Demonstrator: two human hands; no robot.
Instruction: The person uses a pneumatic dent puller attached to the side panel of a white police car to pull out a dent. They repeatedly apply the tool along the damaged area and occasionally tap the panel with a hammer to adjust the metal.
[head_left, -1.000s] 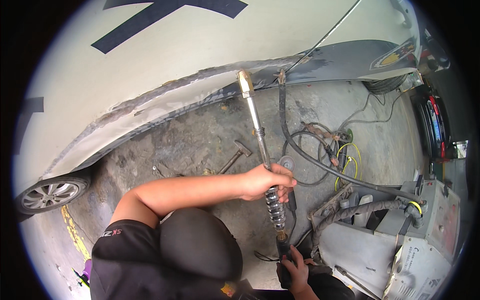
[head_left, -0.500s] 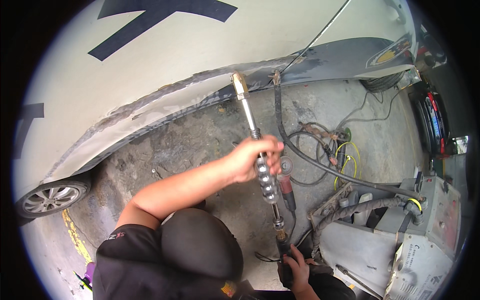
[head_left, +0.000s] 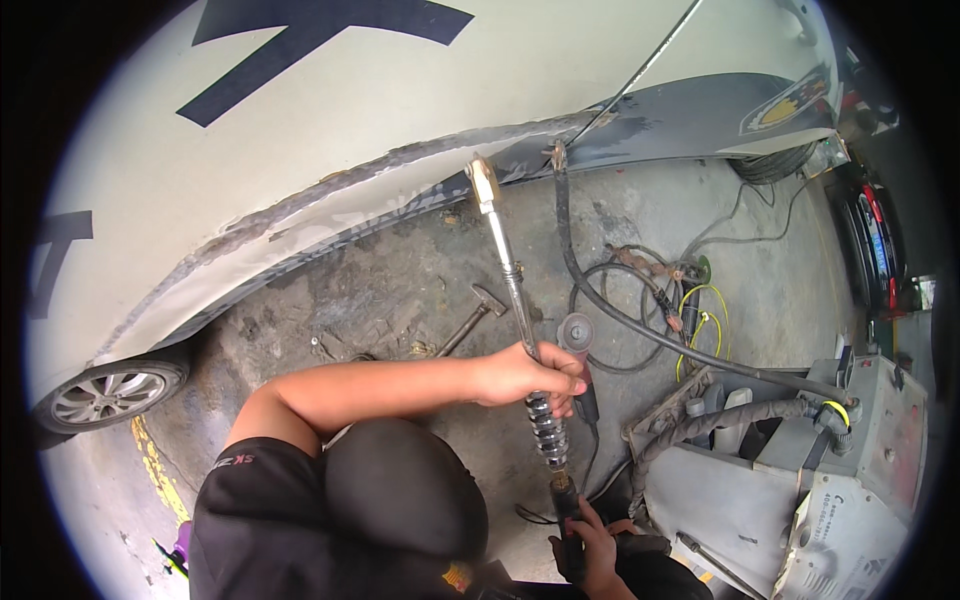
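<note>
One left grip (head_left: 530, 376); nearby, one hammer (head_left: 462, 331), one grinder (head_left: 587, 385); one right grip (head_left: 597, 547); rightward, one machine (head_left: 715, 500); in both, one rod tool (head_left: 503, 243).

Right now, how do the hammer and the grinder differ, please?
The hammer ends in a crosswise head, the grinder in a round disc. The hammer lies left of the held metal tool; the grinder, right of it. The hammer looks brownish-grey; the grinder's body shows red. Both rest on the floor.

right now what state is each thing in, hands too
Slide-weight tool, held, ribbed weight near black handle
Left hand, closed around the tool
Right hand, closed around the handle
Hammer, lying on the floor
Angle grinder, on the floor, partly hidden
Car panel, scraped near its lower edge
</note>
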